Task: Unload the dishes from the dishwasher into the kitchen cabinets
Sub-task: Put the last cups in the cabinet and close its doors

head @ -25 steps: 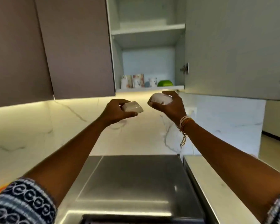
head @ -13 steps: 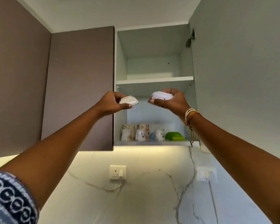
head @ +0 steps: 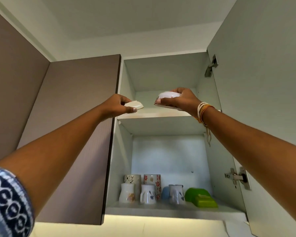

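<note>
Left hand pinching small cream ceramic dish, right hand gripping inverted white ceramic bowl; both raised level with white upper cabinet shelf, probably for setting down there.

Glossy ceramic mugs; glossy green plastic container; matt brown laminate cabinet door; bright metal hinge; smooth white shelf.

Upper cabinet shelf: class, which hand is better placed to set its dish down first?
Probably the right hand: its round white bowl is inside the opening above the upper shelf; the left hand's cream dish sits at the cabinet's left edge.
</note>
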Available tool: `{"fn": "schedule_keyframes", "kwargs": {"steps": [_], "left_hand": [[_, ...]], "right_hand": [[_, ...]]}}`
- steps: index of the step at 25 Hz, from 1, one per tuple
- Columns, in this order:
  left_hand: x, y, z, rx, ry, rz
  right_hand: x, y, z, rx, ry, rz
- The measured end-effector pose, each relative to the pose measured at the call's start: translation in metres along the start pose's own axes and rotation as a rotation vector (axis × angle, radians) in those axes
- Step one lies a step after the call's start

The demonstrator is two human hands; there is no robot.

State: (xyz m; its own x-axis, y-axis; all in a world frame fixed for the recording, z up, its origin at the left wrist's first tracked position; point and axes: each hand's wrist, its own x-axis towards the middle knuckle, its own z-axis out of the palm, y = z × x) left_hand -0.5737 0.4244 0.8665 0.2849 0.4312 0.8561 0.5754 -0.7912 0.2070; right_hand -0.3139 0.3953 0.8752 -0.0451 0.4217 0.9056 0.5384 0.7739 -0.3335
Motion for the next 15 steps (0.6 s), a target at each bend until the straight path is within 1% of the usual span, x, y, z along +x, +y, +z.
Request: {"fn": "schedule_keyframes", "kwargs": {"steps": [4,7,11,15], "left_hand": [[0.036,-0.018,-0.001,0.078,-0.063,0.0],[0.064,-0.033,0.006,0.105,-0.103,-0.033],[0.103,-0.049,0.021,0.102,-0.16,-0.106],[0.14,-0.059,0.028,0.023,-0.248,-0.19]], "right_hand": [[0.037,0.003,0.009,-0.112,-0.018,0.025],[0.068,0.021,0.02,-0.142,-0.018,0.092],[0.107,0.048,0.036,-0.257,-0.119,0.213],[0.137,0.062,0.041,-0.333,-0.243,0.249]]}}
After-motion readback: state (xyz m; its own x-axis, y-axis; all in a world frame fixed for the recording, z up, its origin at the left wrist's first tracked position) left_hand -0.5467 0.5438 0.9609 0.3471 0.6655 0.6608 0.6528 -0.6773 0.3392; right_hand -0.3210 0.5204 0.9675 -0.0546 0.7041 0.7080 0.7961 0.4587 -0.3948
